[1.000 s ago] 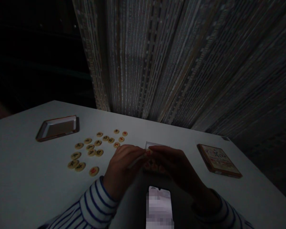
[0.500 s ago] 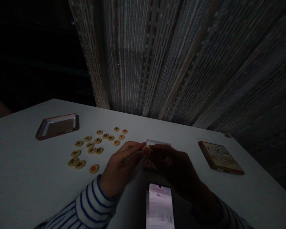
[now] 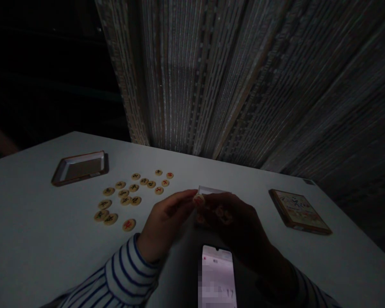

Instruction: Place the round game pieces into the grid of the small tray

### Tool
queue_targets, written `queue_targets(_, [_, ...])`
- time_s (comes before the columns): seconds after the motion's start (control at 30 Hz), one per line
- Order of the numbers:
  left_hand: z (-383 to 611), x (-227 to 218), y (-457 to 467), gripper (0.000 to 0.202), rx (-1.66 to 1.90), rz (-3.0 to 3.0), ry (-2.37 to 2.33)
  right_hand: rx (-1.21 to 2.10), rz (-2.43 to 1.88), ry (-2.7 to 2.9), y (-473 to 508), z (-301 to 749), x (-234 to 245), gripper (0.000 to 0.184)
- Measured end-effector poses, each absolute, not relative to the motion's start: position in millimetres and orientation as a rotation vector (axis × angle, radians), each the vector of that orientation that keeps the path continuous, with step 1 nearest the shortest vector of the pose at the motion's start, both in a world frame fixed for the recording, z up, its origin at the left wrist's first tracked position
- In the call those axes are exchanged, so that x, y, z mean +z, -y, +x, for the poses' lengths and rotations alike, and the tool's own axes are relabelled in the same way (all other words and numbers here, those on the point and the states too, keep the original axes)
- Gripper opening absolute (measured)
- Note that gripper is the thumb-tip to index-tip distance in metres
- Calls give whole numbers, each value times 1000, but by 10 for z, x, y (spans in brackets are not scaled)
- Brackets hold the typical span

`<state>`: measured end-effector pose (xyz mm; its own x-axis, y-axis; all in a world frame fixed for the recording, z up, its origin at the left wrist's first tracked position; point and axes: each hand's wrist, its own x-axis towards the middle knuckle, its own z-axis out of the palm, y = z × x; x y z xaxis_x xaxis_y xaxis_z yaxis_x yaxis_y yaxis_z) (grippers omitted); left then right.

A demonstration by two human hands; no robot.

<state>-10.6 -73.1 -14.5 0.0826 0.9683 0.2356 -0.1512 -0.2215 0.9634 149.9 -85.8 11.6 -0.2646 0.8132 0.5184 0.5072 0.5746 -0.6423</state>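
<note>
My left hand [image 3: 165, 224] is raised over the white table [image 3: 35, 248] and pinches a round pale game piece [image 3: 199, 199] with a red mark at its fingertips. My right hand [image 3: 240, 224] is in shadow right beside it, fingers curled near the same piece and over a small clear box [image 3: 211, 190] holding more pieces. Several round pieces [image 3: 128, 194] with black or red marks lie spread on the table to the left of my hands. Both arms wear blue-and-white striped sleeves.
A shallow box tray [image 3: 80, 167] lies at the back left. A flat printed box lid [image 3: 300, 210] lies at the right. A lit phone [image 3: 218, 278] lies near the front edge between my arms. A tall stack of corrugated sheets [image 3: 244, 77] stands behind the table.
The left hand has lifted one red-marked piece out from between the hands and holds it up at its fingertips. The right hand has stayed close beside it.
</note>
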Motion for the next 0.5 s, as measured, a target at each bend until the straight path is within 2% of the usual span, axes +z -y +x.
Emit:
queue_targets(0.17, [-78,-156,729,14,1368,1245,-920,639,-1163,1792,850,1482,107,14])
queue_targets(0.5, [-122,-192,714,14,1388,1487,-922,731,-1174,1800,852,1445,140,15])
